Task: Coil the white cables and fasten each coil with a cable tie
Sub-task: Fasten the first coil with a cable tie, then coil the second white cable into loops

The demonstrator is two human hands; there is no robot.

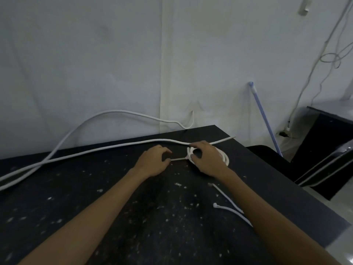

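Centrally, left hand [152,163] pinching thin cable tie [178,159], right hand [208,161] gripping round white coil [226,158].

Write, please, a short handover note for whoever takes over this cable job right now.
Left hand pinches the tail of the cable tie that runs to the coil. Right hand holds that coil on the black table.
Done: one white cable coiled, tie apparently threaded.
Left: pull it tight, then coil the long white cable lying uncoiled across the table. Spare cable ties lie by the right forearm.
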